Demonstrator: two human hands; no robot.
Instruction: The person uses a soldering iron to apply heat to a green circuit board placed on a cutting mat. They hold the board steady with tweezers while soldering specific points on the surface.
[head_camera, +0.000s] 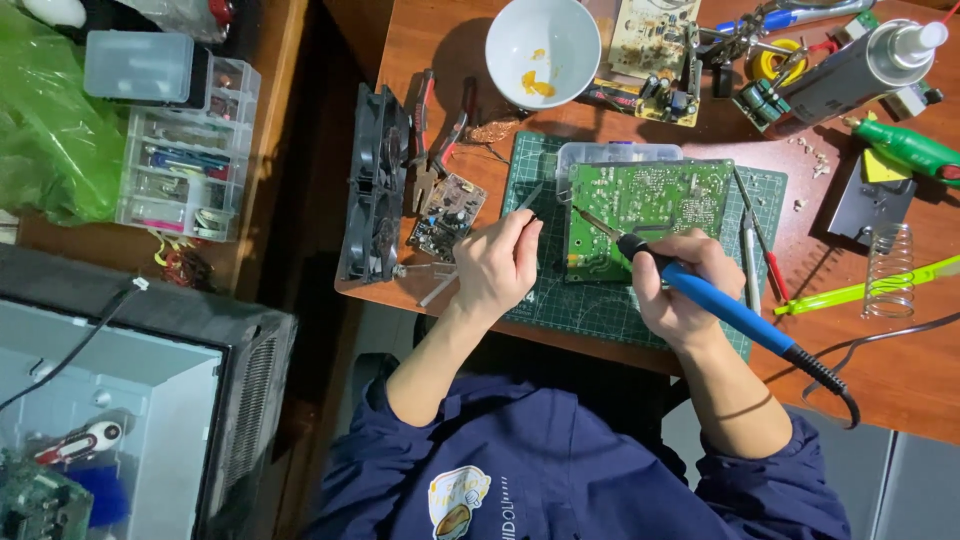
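A green circuit board (650, 200) lies on a dark green cutting mat (600, 300), propped over a clear plastic box (615, 152). My right hand (680, 285) grips a blue-handled soldering iron (720, 305), its tip touching the board's left part. My left hand (497, 262) holds slim metal tweezers (528, 198) pointing toward the board's left edge.
A black fan (375, 185) stands at the table's left edge beside a small circuit board (446, 215) and red-handled pliers (440, 135). A white bowl (543, 45), spray can (860, 65), coil stand (888, 270), screwdrivers (760, 245) and a parts organiser (185, 165) surround the mat.
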